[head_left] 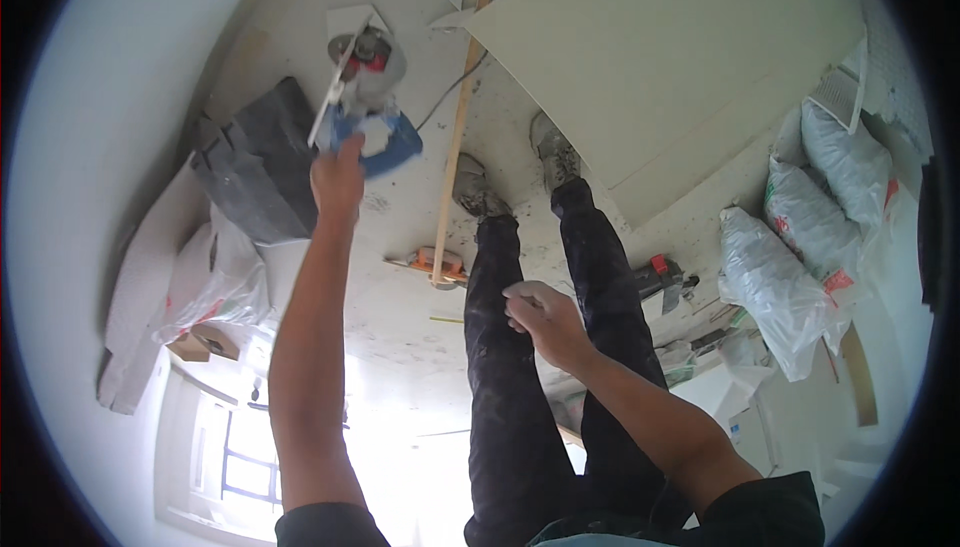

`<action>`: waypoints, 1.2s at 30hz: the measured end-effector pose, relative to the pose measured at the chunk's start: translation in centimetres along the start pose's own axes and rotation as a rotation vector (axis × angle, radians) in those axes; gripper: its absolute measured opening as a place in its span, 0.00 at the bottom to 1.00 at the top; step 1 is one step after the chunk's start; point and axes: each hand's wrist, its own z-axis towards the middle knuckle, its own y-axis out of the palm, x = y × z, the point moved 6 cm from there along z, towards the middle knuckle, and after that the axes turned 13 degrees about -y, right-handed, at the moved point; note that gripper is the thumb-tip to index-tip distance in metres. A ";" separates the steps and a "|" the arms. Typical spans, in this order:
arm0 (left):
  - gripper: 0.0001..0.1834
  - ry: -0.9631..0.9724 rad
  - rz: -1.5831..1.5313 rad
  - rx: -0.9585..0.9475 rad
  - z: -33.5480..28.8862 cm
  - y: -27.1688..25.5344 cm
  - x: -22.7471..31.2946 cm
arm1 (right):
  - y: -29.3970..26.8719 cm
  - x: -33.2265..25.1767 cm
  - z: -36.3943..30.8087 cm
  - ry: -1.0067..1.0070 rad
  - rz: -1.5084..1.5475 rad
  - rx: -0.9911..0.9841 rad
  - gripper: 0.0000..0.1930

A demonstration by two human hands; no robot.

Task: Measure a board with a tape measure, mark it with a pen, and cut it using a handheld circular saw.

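My left hand (338, 179) is closed on a corded power saw (378, 87) with a blue loop handle, at the upper left. Motion blurs the saw; its grey body has red parts, and a pale strip like a base plate runs along its left side. My right hand (548, 321) is loosely curled in front of my legs, fingers bent in, and no object shows in it. Pale dust coats its fingers. Between my left arm and my shoes lies a long wooden strip (457, 137), with an orange tool (438, 264) at its near end.
A large pale board (680, 57) covers the upper right. Full white sacks (780, 282) stand along the right side. A dark grey sheet (262, 167) leans at the left near a plastic-wrapped bundle (225, 277). A dark red-tipped tool (660, 275) lies behind my leg. A cable (462, 79) crosses the floor.
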 end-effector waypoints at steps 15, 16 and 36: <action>0.32 -0.059 -0.695 -0.471 -29.3 -10.4 -2.1 | 12.3 -12.0 -5.9 -0.063 1.358 0.108 0.12; 0.35 -0.037 -0.708 -0.536 -29.5 -10.8 -1.7 | 12.3 -12.7 -6.2 -0.053 1.303 0.151 0.11; 0.09 1.194 0.888 0.464 -13.9 -23.6 18.4 | -10.8 -33.9 -16.2 -0.965 0.977 0.022 0.19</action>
